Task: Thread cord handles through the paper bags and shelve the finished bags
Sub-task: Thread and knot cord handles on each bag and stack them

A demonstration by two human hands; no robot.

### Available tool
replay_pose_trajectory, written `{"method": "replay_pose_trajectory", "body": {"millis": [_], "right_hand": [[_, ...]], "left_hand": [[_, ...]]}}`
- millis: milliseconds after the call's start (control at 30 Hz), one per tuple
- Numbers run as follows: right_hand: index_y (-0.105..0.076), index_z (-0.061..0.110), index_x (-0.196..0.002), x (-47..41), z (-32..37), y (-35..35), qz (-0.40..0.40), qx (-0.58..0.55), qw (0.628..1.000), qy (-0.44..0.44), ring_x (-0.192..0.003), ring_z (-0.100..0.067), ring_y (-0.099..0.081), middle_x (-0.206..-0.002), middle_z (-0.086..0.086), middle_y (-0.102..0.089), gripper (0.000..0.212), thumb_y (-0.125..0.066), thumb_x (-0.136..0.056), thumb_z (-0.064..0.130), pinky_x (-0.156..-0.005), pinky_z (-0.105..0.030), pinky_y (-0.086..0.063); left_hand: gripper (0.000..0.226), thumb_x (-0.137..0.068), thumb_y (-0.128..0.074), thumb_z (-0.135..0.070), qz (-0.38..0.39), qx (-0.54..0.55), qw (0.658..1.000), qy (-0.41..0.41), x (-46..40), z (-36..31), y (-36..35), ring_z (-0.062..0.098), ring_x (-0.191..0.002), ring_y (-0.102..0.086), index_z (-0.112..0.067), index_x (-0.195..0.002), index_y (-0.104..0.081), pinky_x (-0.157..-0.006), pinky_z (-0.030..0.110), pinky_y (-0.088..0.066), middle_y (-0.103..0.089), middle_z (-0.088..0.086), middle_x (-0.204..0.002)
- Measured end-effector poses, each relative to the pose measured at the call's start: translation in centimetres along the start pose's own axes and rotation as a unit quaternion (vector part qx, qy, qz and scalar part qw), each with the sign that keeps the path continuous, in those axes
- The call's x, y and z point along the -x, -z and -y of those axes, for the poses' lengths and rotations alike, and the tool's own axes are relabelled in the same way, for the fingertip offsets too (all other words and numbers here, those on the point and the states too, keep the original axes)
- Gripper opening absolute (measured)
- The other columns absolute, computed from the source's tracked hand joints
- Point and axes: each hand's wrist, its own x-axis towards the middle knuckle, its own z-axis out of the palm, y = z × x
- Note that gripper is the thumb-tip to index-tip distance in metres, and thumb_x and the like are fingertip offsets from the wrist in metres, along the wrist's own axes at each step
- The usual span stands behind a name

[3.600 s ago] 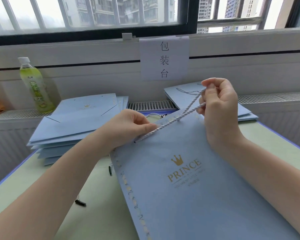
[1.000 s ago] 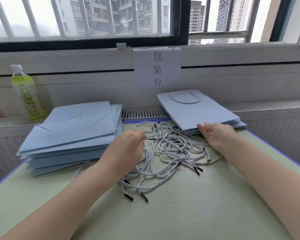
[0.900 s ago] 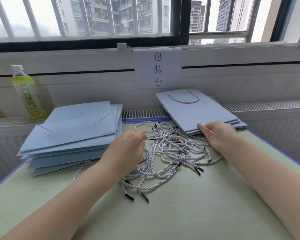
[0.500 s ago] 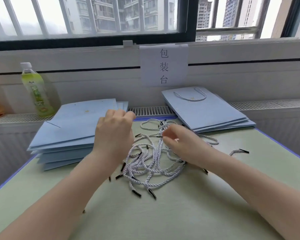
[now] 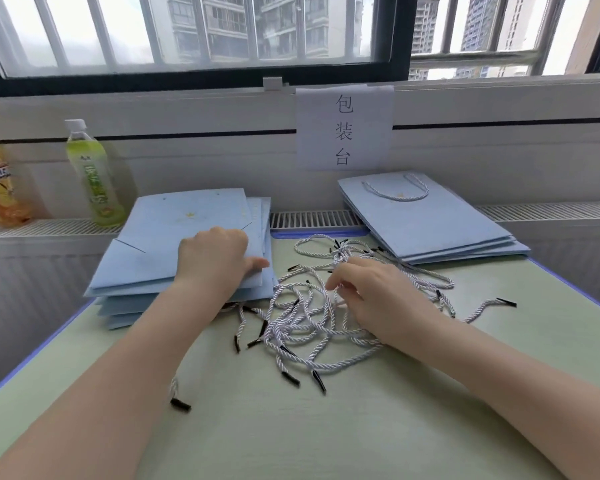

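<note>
Left hand (image 5: 219, 261): laid on the top bag of the left stack (image 5: 174, 251), near its right edge, fingers curled over the bag and thumb pointing right along the edge; whether the bag is pinched cannot be told.
Right hand (image 5: 378, 296): lowered into the pile of cords (image 5: 312, 317), fingertips bent down among the strands; a grasp cannot be confirmed.
Cords: heaped loosely on the green bench (image 5: 326, 427) between the two stacks (white twist with black tips).
Finished bags (image 5: 426, 223): stacked at the far right, one cord handle seen on top.
Bottles: a green one (image 5: 94, 174) and a yellow one (image 5: 0, 185) are stood on the ledge at left.
Paper sign (image 5: 343, 129): stuck below the window.
</note>
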Motion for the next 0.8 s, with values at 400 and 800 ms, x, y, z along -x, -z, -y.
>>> {"method": "replay_pose_trajectory", "body": {"millis": [400, 800], "right_hand": [[-0.06, 0.011, -0.089, -0.8, 0.9, 3.5, -0.307, -0.358, 0.881, -0.047, -0.062, -0.009, -0.049, -0.07, -0.001, -0.052, 0.037, -0.032, -0.088, -0.013, -0.061, -0.017, -0.043], [-0.054, 0.002, -0.126, -1.3, -0.8, 3.8, 0.016, -0.75, 0.584, -0.311, -0.104, -0.027, -0.06, -0.119, -0.014, -0.062, 0.057, -0.034, -0.098, 0.048, -0.078, -0.034, -0.05]], "left_hand": [[0.046, -0.091, -0.051, -0.038, -0.35, 0.105, 0.928, -0.08, 0.8, 0.5, 0.6, 0.018, -0.037, -0.029, -0.013, -0.053, -0.05, -0.046, 0.015, -0.014, -0.038, 0.002, -0.043], [0.033, -0.092, -0.06, -0.029, -0.484, 0.251, 0.748, -0.38, 5.6, -6.4, 4.3, 0.02, -0.068, -0.065, -0.008, -0.068, -0.068, -0.05, 0.033, -0.049, -0.067, 0.0, -0.073]]}}
